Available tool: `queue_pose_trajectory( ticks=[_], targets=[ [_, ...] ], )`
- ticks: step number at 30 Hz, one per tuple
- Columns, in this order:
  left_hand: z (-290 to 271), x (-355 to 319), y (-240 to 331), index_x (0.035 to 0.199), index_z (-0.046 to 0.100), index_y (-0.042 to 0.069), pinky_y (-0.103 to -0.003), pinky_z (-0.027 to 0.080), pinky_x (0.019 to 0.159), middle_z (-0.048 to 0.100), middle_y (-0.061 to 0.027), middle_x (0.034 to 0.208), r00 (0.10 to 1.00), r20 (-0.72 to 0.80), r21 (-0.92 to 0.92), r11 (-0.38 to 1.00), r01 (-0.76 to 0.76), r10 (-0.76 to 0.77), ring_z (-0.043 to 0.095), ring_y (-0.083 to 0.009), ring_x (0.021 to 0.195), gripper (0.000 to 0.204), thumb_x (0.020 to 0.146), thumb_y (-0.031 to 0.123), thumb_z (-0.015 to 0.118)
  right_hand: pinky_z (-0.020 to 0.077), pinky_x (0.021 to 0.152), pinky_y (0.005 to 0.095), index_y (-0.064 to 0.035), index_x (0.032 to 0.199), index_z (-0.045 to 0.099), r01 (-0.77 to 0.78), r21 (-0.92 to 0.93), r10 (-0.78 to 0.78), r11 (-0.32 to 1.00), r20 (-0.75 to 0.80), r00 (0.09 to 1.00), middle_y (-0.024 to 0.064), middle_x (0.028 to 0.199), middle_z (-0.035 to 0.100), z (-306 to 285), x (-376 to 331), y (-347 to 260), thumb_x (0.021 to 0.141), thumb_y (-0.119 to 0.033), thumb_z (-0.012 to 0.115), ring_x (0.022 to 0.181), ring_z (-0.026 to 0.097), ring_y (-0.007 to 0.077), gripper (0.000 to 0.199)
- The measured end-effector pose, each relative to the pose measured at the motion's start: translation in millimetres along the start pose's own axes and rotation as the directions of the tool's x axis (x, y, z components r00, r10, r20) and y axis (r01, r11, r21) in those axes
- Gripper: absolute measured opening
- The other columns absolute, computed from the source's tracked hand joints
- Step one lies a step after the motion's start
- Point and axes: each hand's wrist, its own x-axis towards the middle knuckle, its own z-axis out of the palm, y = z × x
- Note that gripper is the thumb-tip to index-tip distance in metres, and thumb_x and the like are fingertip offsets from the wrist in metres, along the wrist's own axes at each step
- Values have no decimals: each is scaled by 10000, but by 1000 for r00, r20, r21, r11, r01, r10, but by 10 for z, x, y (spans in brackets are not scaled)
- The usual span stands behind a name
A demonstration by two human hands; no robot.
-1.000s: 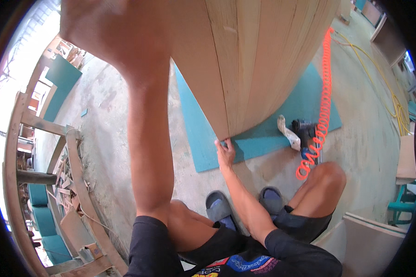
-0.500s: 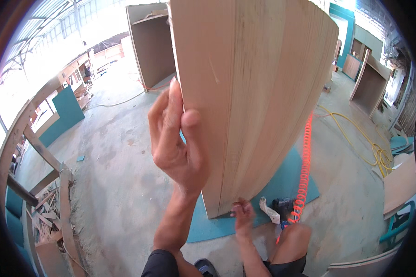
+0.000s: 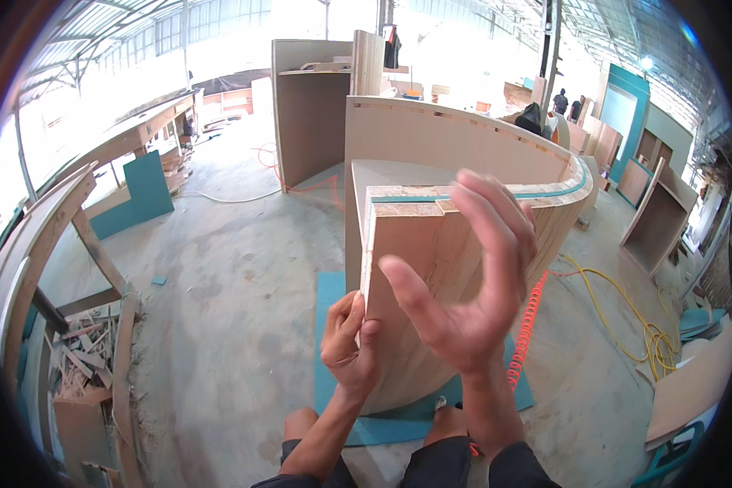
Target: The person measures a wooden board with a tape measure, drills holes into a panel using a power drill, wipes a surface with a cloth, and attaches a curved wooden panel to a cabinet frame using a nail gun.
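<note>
A tall curved plywood panel [image 3: 431,244] stands upright on a teal mat [image 3: 330,301] right in front of me. My left hand [image 3: 348,346] is closed around the panel's near vertical edge, low down, thumb on the left face. My right hand [image 3: 464,285] is raised in front of the panel's face with its fingers spread, holding nothing; I cannot tell whether it touches the wood. My knees show at the bottom edge.
An orange coiled air hose [image 3: 527,325] hangs beside the panel on the right, and a yellow hose [image 3: 626,317] lies on the concrete floor. Open plywood cabinets [image 3: 309,114] stand behind. Wooden frames and scrap [image 3: 73,325] lie left. People stand far back.
My view has tilted up from the floor to the workshop. My right hand left the panel's bottom corner and rose open. My left hand moved down the panel's edge and grips it.
</note>
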Motion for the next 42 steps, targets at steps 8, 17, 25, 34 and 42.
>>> queue_pose_trajectory(
  ticks=[8, 17, 25, 34, 42],
  targets=[
    [135, -17, 5, 1305, 683, -15, -326, 532, 875, 671, -201, 1217, 999, -49, 56, 998, -14, 17, 665, -247, 1052, 382, 1004, 221, 702, 403, 990, 380, -93, 1129, 739, 55, 77, -79, 995, 340, 937, 29, 1134, 745, -192, 338, 356, 823, -225, 841, 1052, 671, 206, 348],
    [121, -23, 17, 1296, 681, -23, -326, 534, 841, 682, -205, 1193, 998, -44, 110, 993, -42, 47, 671, -261, 1031, 363, 1011, 201, 690, 443, 890, 348, -96, 1086, 759, 98, 121, -134, 988, 336, 932, 5, 1094, 757, -190, 374, 401, 792, -181, 850, 981, 667, 195, 320],
    [135, -31, 23, 1276, 689, -29, -328, 534, 857, 680, -205, 1191, 997, -79, 68, 998, -13, 18, 672, -262, 1032, 357, 1003, 200, 701, 471, 854, 324, -87, 1083, 776, 59, 122, -102, 991, 391, 915, 39, 1107, 774, -212, 431, 366, 785, -166, 859, 948, 676, 201, 320],
    [49, 48, 119, 1288, 687, -24, -355, 529, 927, 690, -206, 1204, 999, -24, 76, 996, 40, -38, 680, -279, 1077, 381, 967, 174, 738, 459, 862, 336, -78, 1067, 773, 71, 148, -120, 986, 361, 925, 32, 1082, 773, -175, 442, 370, 772, -136, 858, 937, 669, 205, 312],
    [82, 140, 96, 1371, 613, -52, -353, 504, 978, 644, -215, 1303, 996, 87, -51, 998, 40, -36, 634, -256, 1171, 461, 995, 196, 711, 470, 910, 340, -65, 1108, 774, 44, 123, -89, 991, 390, 917, 65, 1122, 773, -199, 420, 353, 771, -120, 863, 982, 679, 216, 353]
  ],
)
